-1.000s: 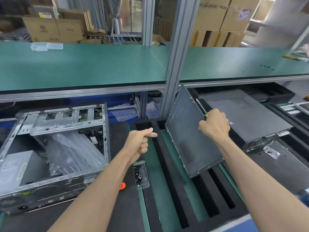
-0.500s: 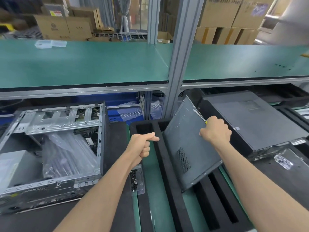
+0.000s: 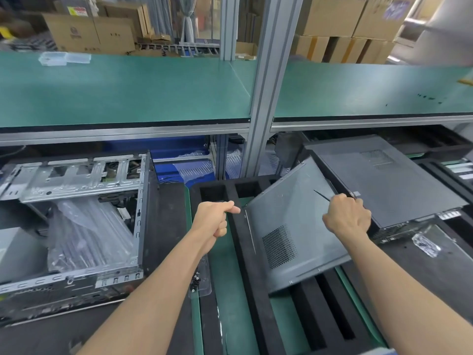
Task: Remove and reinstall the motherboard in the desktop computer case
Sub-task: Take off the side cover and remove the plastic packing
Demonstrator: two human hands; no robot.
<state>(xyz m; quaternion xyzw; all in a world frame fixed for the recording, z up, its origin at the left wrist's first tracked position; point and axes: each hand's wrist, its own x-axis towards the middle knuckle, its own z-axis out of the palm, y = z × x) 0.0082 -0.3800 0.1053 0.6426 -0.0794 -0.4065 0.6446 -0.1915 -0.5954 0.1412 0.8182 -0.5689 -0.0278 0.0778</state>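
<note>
The open desktop case lies on its side at the left, with crinkled clear plastic film inside; I see no motherboard. My right hand grips the upper edge of the case's dark side panel together with a thin screwdriver, whose shaft pokes out up and left. The panel is tilted, its lower edge resting on the black foam tray. My left hand is a fist with the thumb pointing at the panel's left corner; nothing shows in it.
A closed black case lies behind my right hand. A clear box of black screws sits by my left forearm. A green shelf and an aluminium post overhang the bench. A clear plastic bag lies at right.
My right hand has tipped the side panel down to a flatter angle over the foam tray. My left hand has kept its fist and place.
</note>
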